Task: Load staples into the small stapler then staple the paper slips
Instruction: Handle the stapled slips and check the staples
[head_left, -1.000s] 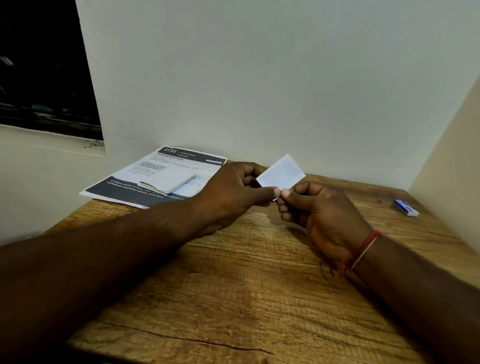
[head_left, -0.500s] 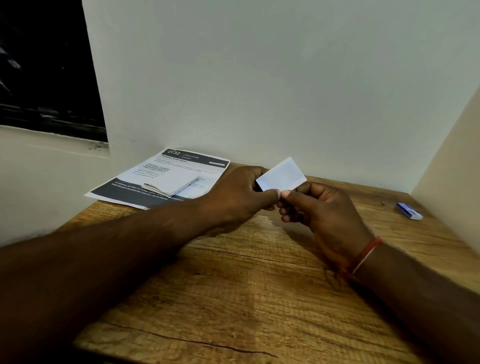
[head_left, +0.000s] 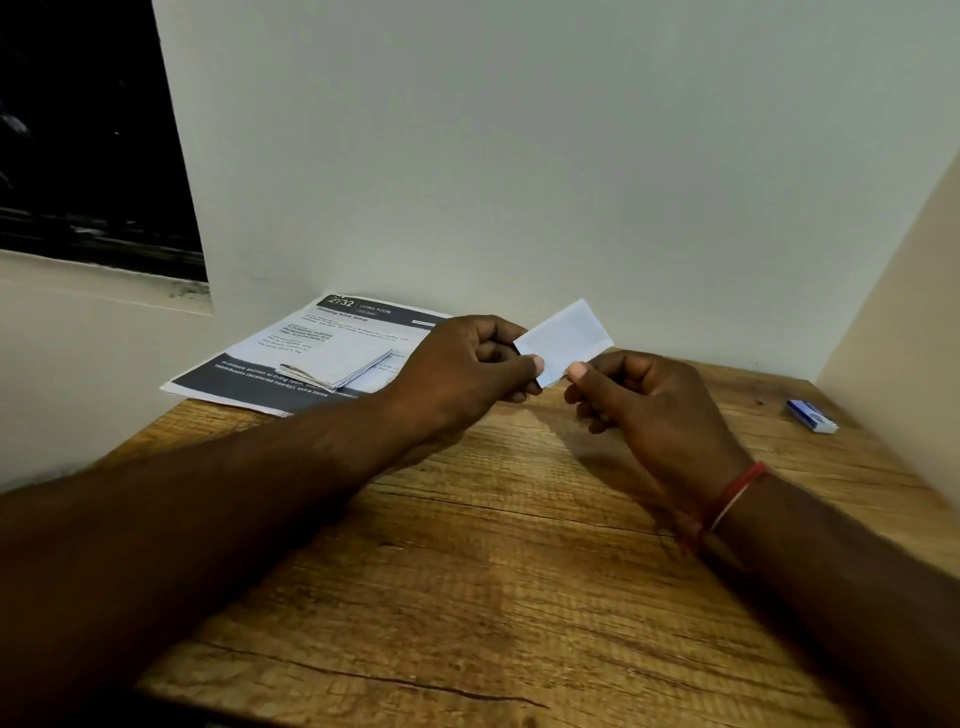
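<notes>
Hands drift apart a touch compared with a moment ago: the right hand (head_left: 660, 410) now sits just clear of the left hand (head_left: 467, 364) instead of thumb against thumb, and the paper slips (head_left: 566, 340) are tipped a little flatter. Left thumb and fingers are closed on the slips' near-left edge, holding them up above the wooden bench (head_left: 493, 597). The right thumb touches the near corner, fingers curled in; whether they really pinch it I can't tell. No stapler in view, possibly tucked in a palm. A small blue box (head_left: 811, 415) lies far right on the bench, a printed sheet (head_left: 311, 358) far left. To do this well, I'd say: square the edges first, keep the pinch close to the corner being stapled, and hold the stack flat.
</notes>
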